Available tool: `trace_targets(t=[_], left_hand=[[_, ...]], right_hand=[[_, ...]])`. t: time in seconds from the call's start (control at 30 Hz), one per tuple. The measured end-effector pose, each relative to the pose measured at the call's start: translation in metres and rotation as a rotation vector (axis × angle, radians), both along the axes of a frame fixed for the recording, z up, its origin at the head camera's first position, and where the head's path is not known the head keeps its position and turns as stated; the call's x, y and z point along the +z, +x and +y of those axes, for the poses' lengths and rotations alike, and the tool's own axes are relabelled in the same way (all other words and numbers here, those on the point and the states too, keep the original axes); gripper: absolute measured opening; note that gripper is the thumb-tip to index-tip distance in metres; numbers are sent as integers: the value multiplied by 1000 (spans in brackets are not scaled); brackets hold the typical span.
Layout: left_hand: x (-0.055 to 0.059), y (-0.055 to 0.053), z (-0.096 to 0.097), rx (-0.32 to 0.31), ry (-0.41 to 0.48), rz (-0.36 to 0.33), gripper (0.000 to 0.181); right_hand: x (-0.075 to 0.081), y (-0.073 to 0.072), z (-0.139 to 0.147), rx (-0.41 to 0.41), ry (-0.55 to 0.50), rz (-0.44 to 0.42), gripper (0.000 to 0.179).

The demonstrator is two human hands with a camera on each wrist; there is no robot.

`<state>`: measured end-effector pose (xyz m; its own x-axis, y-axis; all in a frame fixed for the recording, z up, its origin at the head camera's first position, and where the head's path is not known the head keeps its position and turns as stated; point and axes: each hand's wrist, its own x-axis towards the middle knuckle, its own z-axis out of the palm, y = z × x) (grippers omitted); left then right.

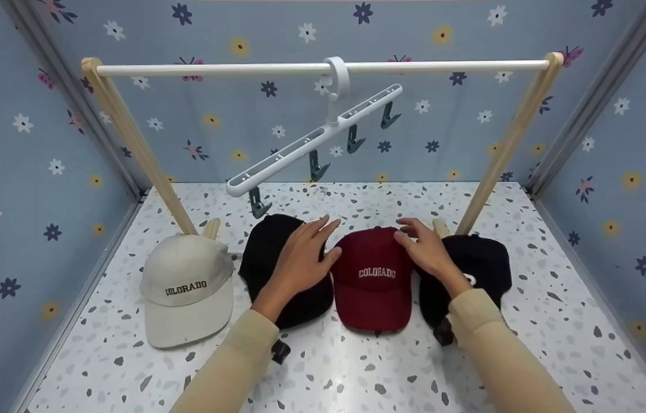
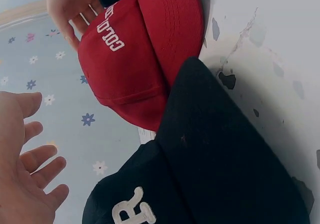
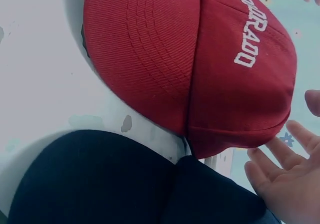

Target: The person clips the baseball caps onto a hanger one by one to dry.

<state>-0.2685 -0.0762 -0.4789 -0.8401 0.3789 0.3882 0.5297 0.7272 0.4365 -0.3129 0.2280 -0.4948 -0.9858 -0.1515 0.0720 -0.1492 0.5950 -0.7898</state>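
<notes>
A dark red baseball cap (image 1: 373, 298) lettered COLORADO sits between my hands. My left hand (image 1: 300, 261) hovers over a black cap (image 1: 265, 244), fingers spread, its thumb near the red cap's left side. In the left wrist view that black cap carries a white letter R (image 2: 134, 209), and the hand (image 2: 22, 159) holds nothing. My right hand (image 1: 429, 252) is at the red cap's upper right side, fingers loosely bent, above a dark cap (image 1: 489, 258). In the right wrist view its fingertips (image 3: 275, 146) are beside the red crown; whether they touch cannot be told.
A cream COLORADO cap (image 1: 188, 264) lies at the left. Above the caps a white hanger (image 1: 300, 152) with several dark green clips (image 1: 317, 166) hangs from a white rod (image 1: 214, 70) on wooden posts (image 1: 139, 143). Patterned walls (image 1: 42, 189) enclose the speckled table (image 1: 368, 378).
</notes>
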Motion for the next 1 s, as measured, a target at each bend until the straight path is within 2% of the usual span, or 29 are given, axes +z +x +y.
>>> trace_targets(t=[0.5, 0.67, 1.0], left_hand=[[-2, -1, 2, 21, -10, -45, 55], [-4, -2, 1, 33, 0, -52, 56], [-9, -3, 4, 14, -15, -66, 55]], right_hand=[[-2, -7, -8, -39, -29, -23, 43], [-4, -8, -11, -37, -5, 1, 39], [-8, -5, -10, -61, -46, -29, 34]])
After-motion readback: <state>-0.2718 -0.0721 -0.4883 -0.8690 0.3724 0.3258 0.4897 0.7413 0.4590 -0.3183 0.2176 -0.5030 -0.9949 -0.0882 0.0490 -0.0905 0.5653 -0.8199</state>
